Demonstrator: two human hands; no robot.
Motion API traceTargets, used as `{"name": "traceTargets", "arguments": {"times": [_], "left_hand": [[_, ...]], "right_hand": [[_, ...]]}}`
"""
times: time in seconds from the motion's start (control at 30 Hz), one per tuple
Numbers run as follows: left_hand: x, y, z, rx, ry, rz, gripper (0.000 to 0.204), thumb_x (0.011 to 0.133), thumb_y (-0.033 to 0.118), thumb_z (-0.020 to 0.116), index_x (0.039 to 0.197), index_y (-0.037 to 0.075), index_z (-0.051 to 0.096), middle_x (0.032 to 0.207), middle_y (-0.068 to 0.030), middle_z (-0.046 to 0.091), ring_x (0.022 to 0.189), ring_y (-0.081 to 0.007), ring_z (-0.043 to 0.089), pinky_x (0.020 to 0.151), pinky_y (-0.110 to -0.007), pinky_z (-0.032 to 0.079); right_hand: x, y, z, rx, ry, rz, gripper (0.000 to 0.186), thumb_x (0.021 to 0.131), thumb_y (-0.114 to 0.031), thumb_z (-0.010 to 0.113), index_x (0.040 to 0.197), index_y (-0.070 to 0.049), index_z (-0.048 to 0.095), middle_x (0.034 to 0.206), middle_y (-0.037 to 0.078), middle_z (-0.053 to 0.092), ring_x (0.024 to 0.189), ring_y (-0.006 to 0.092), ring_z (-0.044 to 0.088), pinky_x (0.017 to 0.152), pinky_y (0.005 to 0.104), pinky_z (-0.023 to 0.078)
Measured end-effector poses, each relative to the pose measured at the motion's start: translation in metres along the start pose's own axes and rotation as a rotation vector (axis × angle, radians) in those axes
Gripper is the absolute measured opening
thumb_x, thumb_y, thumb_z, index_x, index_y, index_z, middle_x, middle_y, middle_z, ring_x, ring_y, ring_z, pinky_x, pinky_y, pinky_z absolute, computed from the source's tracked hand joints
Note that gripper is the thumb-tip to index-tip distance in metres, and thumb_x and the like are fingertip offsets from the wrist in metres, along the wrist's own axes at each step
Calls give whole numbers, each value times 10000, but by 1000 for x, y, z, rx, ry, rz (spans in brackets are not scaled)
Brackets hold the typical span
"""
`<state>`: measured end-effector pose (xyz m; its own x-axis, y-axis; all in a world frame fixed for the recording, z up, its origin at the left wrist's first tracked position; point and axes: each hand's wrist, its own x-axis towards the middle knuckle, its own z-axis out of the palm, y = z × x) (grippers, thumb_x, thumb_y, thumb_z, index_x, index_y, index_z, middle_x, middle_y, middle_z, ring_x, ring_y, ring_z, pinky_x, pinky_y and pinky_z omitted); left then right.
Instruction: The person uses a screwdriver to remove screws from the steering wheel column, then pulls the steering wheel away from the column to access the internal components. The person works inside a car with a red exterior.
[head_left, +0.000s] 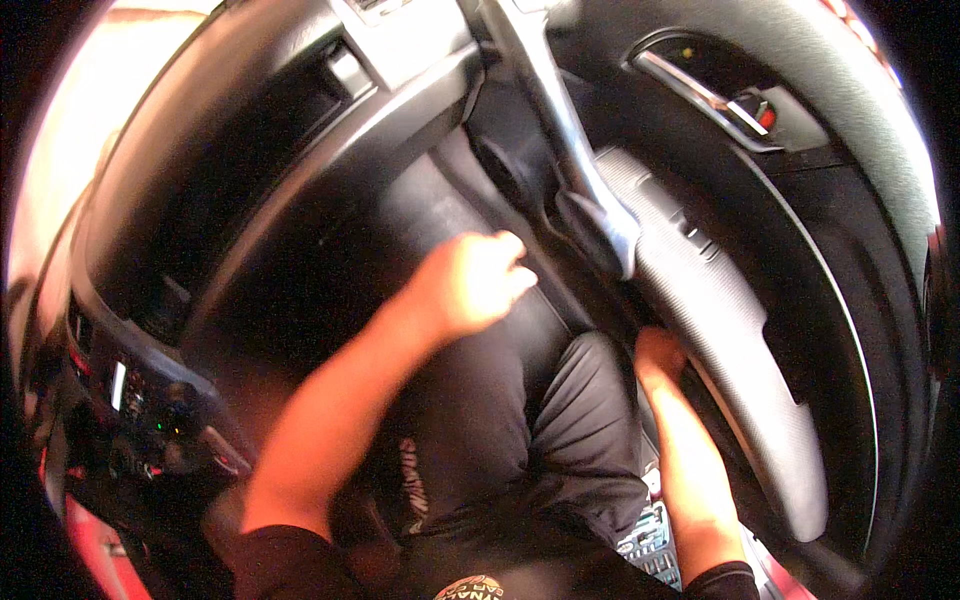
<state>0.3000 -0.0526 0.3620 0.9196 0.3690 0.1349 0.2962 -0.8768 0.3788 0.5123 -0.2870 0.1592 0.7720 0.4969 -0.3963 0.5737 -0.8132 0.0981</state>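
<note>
My left hand (pixel 475 283) is over my thigh and the dark seat, its fingers curled in. Glare washes out the fingers, and whatever they hold, if anything, cannot be made out. On the other side, my right hand (pixel 660 352) reaches down beside the grey textured armrest (pixel 735 300) of a car door; its fingers are hidden in shadow. A glossy dark grey bar (pixel 565 125) slants down to the armrest's far end, ahead of my left hand.
Along the right runs the black door panel (pixel 820 260) with a chrome inner handle (pixel 700 90). The dashboard (pixel 300 190) curves across the left, with small lit controls (pixel 165 428) at its lower end. A blue tray of parts or tools (pixel 650 545) lies beside my right forearm.
</note>
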Motion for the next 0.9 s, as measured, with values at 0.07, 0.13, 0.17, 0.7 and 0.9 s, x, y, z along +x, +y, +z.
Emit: {"name": "traceTargets", "arguments": {"times": [0.07, 0.13, 0.17, 0.7, 0.9], "left_hand": [[3, 65, -3, -81, 346, 263, 235, 851, 228, 697, 951, 17, 675, 910, -143, 666, 855, -341, 643, 780, -465, 508], [13, 115, -4, -204, 514, 420, 248, 834, 219, 695, 963, 8, 667, 913, -132, 652, 879, -322, 627, 851, -477, 492], [20, 133, -4, -289, 531, 495, 286, 826, 238, 694, 976, -2, 661, 917, -138, 645, 903, -321, 617, 899, -493, 480], [20, 289, 20, -134, 251, 1032, 471, 859, 261, 526, 1235, -20, 571, 1126, -191, 620, 1099, -333, 579, 1019, -507, 438], [56, 349, 10, -2, -152, 1019, 419, 750, 364, 797, 941, 78, 558, 811, -32, 604, 783, -168, 640, 668, -313, 521]], "right_hand": [[4, -1, 4, 30, 1, -2, 287, 944, -149, 504, 1001, -21, 754, 1075, 220, 715, 982, 362, 713, 799, 499, 578], [0, -9, -3, 65, 4, -12, 283, 939, -151, 509, 1011, -20, 749, 1085, 219, 710, 994, 362, 704, 812, 496, 569], [-5, -8, -6, 79, -1, 3, 282, 937, -153, 511, 1015, -20, 747, 1090, 219, 707, 1000, 361, 700, 819, 495, 565], [-69, 21, -7, 360, -23, 209, 297, 899, -175, 546, 1094, -19, 706, 1169, 215, 666, 1096, 354, 634, 928, 476, 493], [-73, 37, -1, 527, 18, 230, 319, 884, -184, 559, 1124, -19, 690, 1198, 214, 650, 1132, 352, 610, 969, 469, 466]]}}
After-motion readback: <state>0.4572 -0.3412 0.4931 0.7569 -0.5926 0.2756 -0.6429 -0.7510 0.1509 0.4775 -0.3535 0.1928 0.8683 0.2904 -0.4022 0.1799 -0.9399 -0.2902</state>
